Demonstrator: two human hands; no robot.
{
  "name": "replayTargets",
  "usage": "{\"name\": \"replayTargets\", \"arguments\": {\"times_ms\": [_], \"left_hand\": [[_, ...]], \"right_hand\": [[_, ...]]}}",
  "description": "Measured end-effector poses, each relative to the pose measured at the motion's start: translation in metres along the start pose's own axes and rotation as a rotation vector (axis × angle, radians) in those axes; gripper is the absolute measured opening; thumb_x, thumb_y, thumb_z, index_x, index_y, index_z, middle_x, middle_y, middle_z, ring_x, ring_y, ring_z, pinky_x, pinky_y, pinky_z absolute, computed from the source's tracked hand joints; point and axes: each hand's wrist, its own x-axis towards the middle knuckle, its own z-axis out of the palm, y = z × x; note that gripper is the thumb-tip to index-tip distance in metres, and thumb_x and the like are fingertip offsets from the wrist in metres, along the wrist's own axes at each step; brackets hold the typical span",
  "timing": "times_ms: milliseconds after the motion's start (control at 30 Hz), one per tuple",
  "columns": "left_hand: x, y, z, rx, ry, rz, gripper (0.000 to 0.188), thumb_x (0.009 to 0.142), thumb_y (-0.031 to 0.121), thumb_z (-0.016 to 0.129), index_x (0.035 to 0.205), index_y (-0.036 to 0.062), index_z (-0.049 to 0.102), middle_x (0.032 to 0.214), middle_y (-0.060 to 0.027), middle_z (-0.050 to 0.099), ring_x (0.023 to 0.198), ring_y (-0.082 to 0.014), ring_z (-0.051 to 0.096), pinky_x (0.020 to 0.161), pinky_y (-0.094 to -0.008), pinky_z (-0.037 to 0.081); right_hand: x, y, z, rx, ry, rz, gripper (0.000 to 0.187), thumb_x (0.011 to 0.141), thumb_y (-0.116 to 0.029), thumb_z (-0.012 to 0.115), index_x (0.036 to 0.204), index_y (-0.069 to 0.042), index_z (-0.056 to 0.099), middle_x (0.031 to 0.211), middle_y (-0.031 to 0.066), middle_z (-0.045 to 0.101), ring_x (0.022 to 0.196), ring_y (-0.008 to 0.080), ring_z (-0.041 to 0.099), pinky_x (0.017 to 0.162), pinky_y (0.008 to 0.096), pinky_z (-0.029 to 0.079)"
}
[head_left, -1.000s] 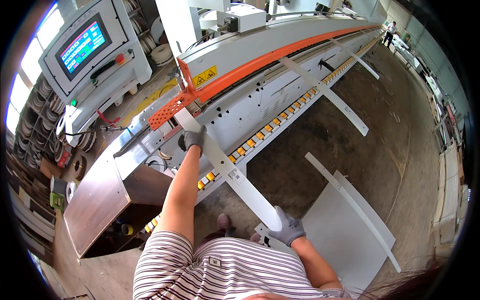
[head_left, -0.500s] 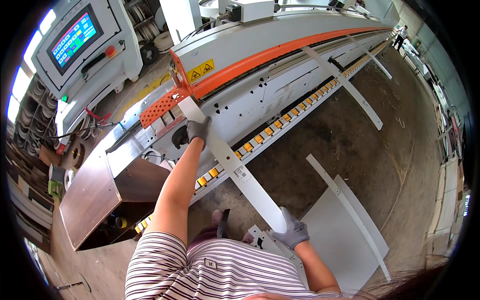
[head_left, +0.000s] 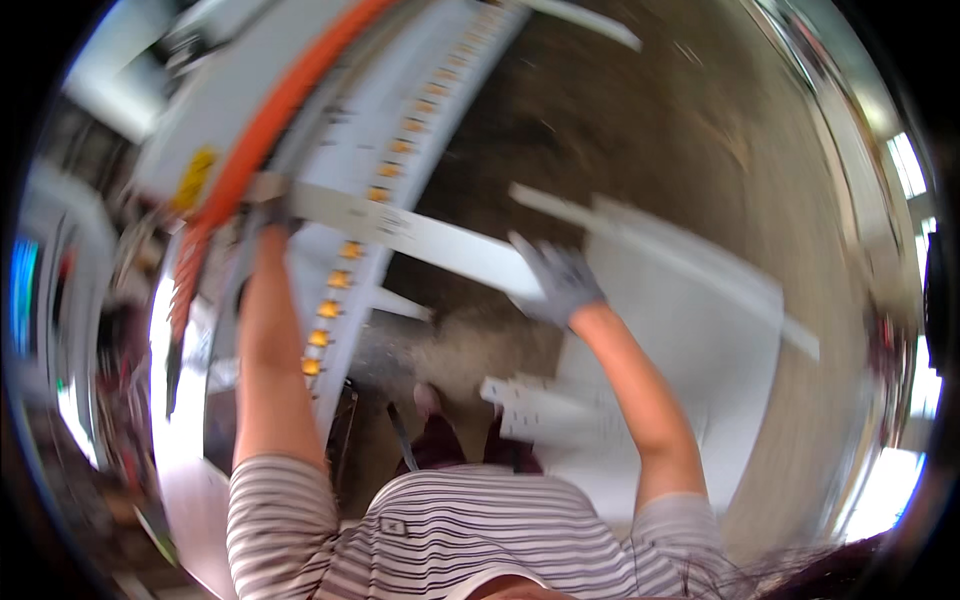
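Observation:
A long, narrow white board (head_left: pixel 440 243) lies slantwise across the roller rail, between my two hands. My left hand (head_left: pixel 277 207), in a dark grey glove, is at its left end beside the machine's orange guard (head_left: pixel 262 133). Motion blur smears that hand, but it appears closed on the board's edge. At the other end my right hand (head_left: pixel 567 285), gloved in grey, has the board's end between its fingers and thumb. The fingers lie along one edge and the thumb along the other.
Yellow rollers (head_left: pixel 340 280) run along the machine's rail (head_left: pixel 385 235). To the right is a large pale panel (head_left: pixel 690 300) with a white strip (head_left: pixel 660 265) across it. Several drilled white boards (head_left: pixel 545 408) sit near my legs. A blurred screen (head_left: pixel 24 290) glows at far left.
The view has swung to the right, so the machine appears farther left and steeper. My hands stay at the board's two ends. The picture has become blurred.

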Motion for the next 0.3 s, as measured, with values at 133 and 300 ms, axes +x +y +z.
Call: {"name": "replayTargets", "arguments": {"times_ms": [133, 300], "left_hand": [[-0.039, -0.047, -0.044, -0.021, -0.323, 0.079, 0.058, 0.086, 0.048, 0.057, 0.13, 0.011, 0.045, 0.105, -0.0117, 0.058, 0.088, -0.0201, 0.06, 0.082, -0.0341, 0.049], [-0.153, -0.099, -0.061, 0.603, -0.375, 0.859, 0.045, 0.096, 0.028, 0.049, 0.137, 0.0132, 0.04, 0.139, -0.0127, 0.042, 0.123, -0.0258, 0.046, 0.101, -0.0326, 0.036]], "right_hand": [[-0.062, 0.025, 0.005, 0.201, 0.686, 0.129, 0.048, 0.075, -0.026, 0.068, 0.118, -0.009, 0.053, 0.107, 0.0123, 0.059, 0.099, 0.0324, 0.054, 0.088, 0.0434, 0.04], [-0.213, 0.111, 0.13, 0.13, 0.437, 0.84, 0.043, 0.077, -0.022, 0.067, 0.115, -0.01, 0.055, 0.109, 0.0121, 0.061, 0.101, 0.0313, 0.055, 0.09, 0.0423, 0.042]]}}
